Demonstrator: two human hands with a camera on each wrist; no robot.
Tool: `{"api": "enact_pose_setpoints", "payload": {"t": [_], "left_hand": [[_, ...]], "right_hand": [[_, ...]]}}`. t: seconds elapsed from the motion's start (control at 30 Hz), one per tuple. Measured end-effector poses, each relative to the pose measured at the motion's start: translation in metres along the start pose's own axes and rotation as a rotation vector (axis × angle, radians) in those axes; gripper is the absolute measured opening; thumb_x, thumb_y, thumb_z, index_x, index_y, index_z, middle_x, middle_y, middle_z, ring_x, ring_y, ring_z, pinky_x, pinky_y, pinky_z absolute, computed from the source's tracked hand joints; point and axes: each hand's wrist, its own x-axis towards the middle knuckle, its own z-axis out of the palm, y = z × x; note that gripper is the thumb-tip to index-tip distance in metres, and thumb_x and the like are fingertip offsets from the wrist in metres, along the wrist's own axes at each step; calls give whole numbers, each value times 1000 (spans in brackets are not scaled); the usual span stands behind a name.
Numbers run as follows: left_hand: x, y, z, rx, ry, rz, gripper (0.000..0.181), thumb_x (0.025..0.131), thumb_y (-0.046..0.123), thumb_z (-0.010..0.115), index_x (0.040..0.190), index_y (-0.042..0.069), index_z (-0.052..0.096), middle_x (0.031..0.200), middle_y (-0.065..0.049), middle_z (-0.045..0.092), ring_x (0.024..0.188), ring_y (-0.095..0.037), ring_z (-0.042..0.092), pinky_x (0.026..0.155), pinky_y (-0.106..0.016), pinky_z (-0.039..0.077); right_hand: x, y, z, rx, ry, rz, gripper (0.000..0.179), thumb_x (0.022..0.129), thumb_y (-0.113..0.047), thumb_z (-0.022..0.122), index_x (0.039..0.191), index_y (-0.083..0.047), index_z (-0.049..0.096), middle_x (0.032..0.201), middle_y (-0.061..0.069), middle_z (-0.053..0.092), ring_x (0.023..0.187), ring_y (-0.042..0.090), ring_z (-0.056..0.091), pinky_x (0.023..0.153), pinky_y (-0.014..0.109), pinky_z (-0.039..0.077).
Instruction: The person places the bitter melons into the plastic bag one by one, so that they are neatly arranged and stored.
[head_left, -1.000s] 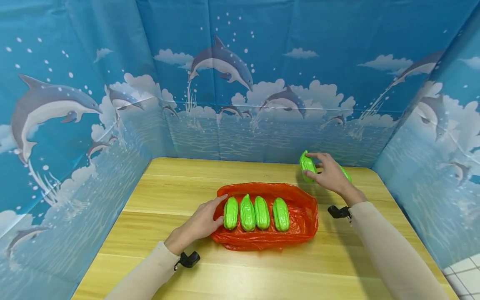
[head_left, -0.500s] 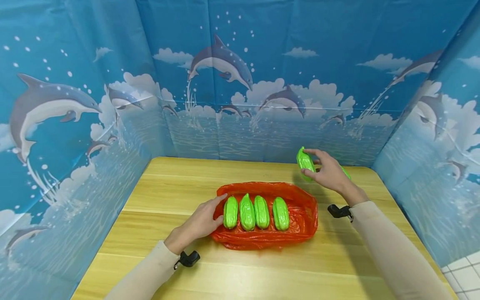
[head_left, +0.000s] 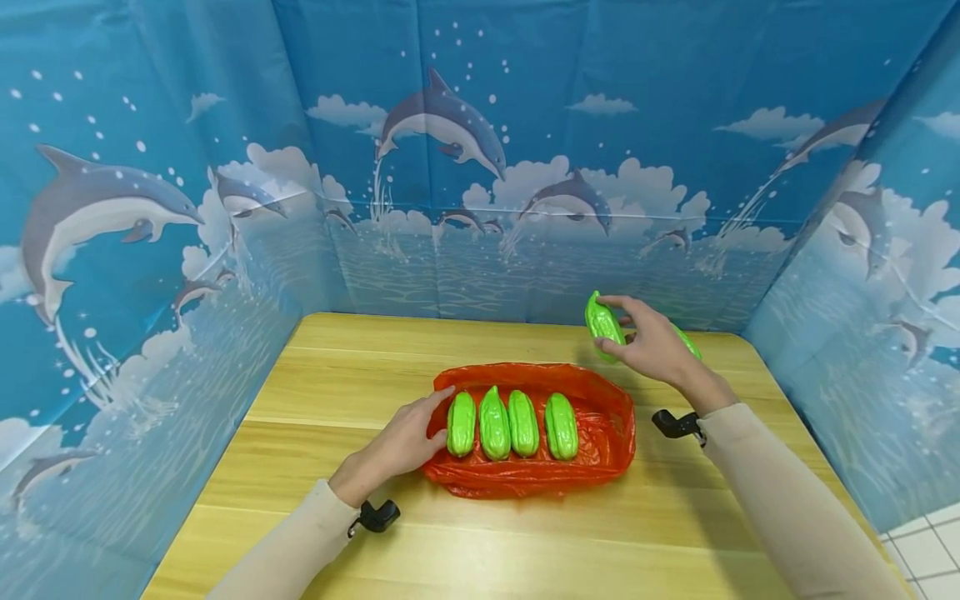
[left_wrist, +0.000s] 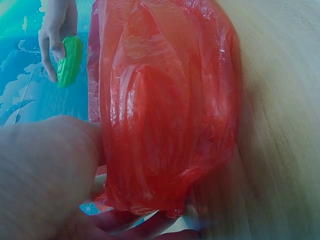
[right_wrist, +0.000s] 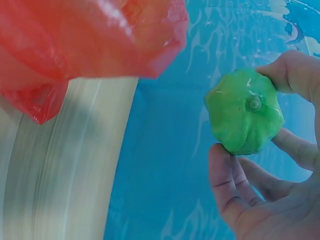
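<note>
Lying on its side, a red plastic bag [head_left: 540, 482] has its mouth open upward and holds several bright green, ridged bitter melons [head_left: 523, 425] in a row. My left hand [head_left: 401, 435] grips the bag's left edge, thumb and index finger spread at its rim. Up at the back right, my right hand [head_left: 651, 340] holds another bitter melon [head_left: 602, 323] between thumb and fingers, raised over the table. The right wrist view shows this melon [right_wrist: 245, 112] end-on, pinched by the fingertips. One more bitter melon [head_left: 687, 342] lies behind the right hand, mostly hidden by it.
A wood-grain table [head_left: 480, 550] lies under everything. Blue dolphin-print sheets [head_left: 480, 275] stand along its back and both sides. White floor tiles [head_left: 926, 546] show at the lower right.
My right hand has lifted the bitter melon slightly and carried it a little to the left. The left hand and the bag stay in place.
</note>
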Motion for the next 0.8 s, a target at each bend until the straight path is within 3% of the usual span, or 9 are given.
{"api": "enact_pose_setpoints", "payload": {"t": [0.47, 0.8], "left_hand": [[-1, 1, -1, -9, -8, -13, 73, 111, 11, 76, 178, 7, 46, 178, -20, 57, 164, -45, 56, 136, -64, 47], [-1, 0, -1, -5, -1, 8, 73, 110, 8, 76, 176, 4, 48, 175, -23, 59, 162, -48, 58, 134, -66, 48]], "right_hand": [[-8, -16, 0, -13, -9, -35, 77, 112, -32, 80, 179, -16, 45, 176, 24, 51, 141, 48, 69, 94, 58, 71], [-13, -28, 2, -5, -24, -56, 76, 112, -30, 80, 179, -15, 46, 175, 24, 50, 137, 45, 69, 97, 57, 70]]}}
